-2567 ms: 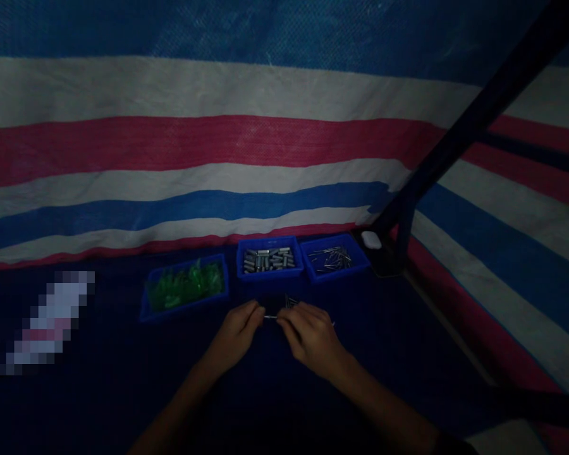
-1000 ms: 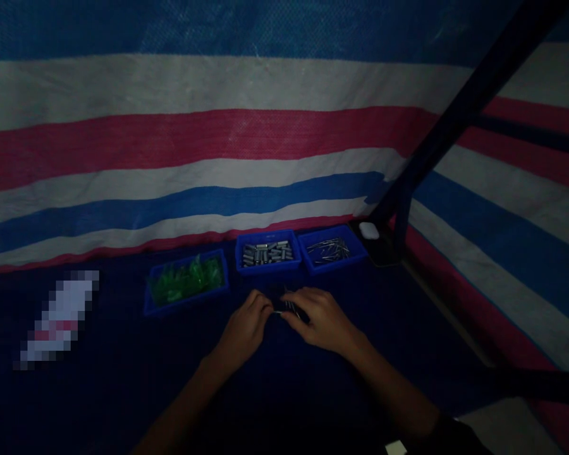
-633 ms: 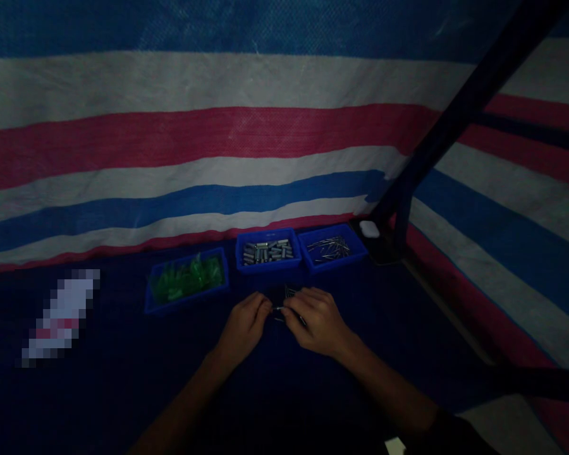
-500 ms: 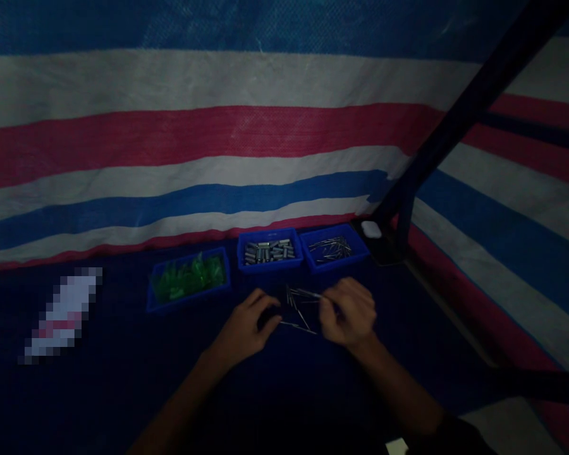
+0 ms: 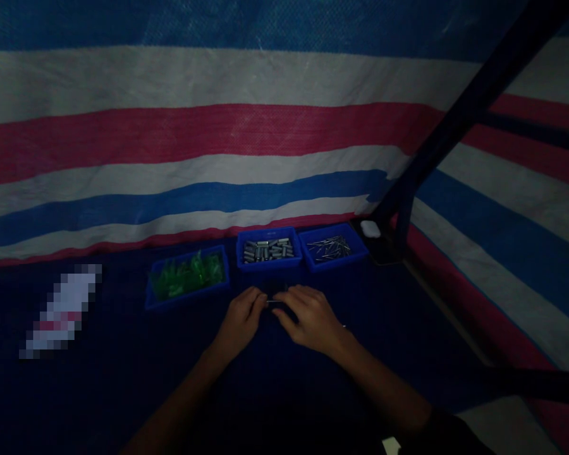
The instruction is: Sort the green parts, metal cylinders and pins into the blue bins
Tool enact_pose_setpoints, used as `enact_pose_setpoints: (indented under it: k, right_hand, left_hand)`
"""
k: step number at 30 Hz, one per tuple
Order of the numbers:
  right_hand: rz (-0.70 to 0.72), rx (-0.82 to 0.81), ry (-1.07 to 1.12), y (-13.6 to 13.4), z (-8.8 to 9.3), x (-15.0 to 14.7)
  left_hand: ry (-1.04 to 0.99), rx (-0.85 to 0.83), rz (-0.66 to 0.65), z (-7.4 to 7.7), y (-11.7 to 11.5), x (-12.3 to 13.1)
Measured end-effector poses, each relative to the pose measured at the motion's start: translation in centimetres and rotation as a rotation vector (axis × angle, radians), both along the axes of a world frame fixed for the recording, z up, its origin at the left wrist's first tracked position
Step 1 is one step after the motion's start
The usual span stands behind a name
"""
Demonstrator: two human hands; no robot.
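My left hand (image 5: 239, 318) and my right hand (image 5: 309, 319) meet over the dark blue table, fingertips pinched together on a thin metal pin (image 5: 274, 302) between them. Behind the hands stand three blue trays: one with green plastic parts (image 5: 187, 278), one with short metal sleeves (image 5: 268, 249), one with thin metal pins (image 5: 332, 248). A loose pin tip (image 5: 344, 327) shows beside my right wrist. The light is dim and small details are hard to see.
A striped red, white and blue tarp hangs behind and to the right of the table. A dark slanted post (image 5: 455, 126) rises from the back right corner, with a small white object (image 5: 370, 229) at its foot. A blurred white item (image 5: 61, 309) lies at the left.
Half a second ago my right hand was off to the right over loose pins; it has come back to the left hand. The fingertips are joined again.
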State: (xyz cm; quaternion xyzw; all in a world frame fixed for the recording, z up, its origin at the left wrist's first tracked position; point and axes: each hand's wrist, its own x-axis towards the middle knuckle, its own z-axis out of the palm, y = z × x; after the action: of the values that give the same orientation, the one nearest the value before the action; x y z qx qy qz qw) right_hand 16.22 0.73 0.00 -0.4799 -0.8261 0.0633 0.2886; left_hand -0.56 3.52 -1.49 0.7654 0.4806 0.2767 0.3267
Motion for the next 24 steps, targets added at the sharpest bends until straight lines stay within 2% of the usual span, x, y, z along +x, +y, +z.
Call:
enact_pose_setpoints:
  k: [3, 6, 9, 11, 13, 15, 17, 20, 24]
  right_hand:
    - [0.01, 0.026, -0.019, 0.1, -0.1, 0.0]
    - [-0.033, 0.097, 0.014, 0.2, 0.3, 0.6]
    - [-0.095, 0.279, 0.138, 0.2, 1.0, 2.1]
    - [-0.236, 0.429, 0.231, 0.5, 1.4, 3.5]
    - [-0.49, 0.474, 0.282, 1.1, 1.6, 5.1]
    - [-0.717, 0.347, 0.273, 1.8, 1.5, 6.4]
    - [-0.782, 0.136, 0.211, 2.3, 1.1, 7.0]
    - [-0.697, -0.071, 0.141, 2.4, 0.4, 6.5]
    - [-0.485, -0.154, 0.16, 1.7, -0.1, 4.2]
  left_hand:
    - [-0.024, -0.026, 0.017, 0.0, 0.1, -0.1]
    - [-0.022, -0.038, -0.037, 0.0, 0.0, -0.2]
    - [0.068, 0.016, -0.097, 0.1, -0.2, -0.1]
    - [0.202, 0.082, -0.157, 0.2, -0.5, 0.3]
    - [0.338, 0.139, -0.214, 0.3, -0.8, 0.7]
    - [0.429, 0.175, -0.229, 0.3, -0.9, 1.1]
    - [0.451, 0.189, -0.21, 0.1, -0.9, 1.3]
    - [0.381, 0.168, -0.155, -0.3, -0.8, 1.2]
    - [0.272, 0.109, -0.086, -0.7, -0.8, 0.9]
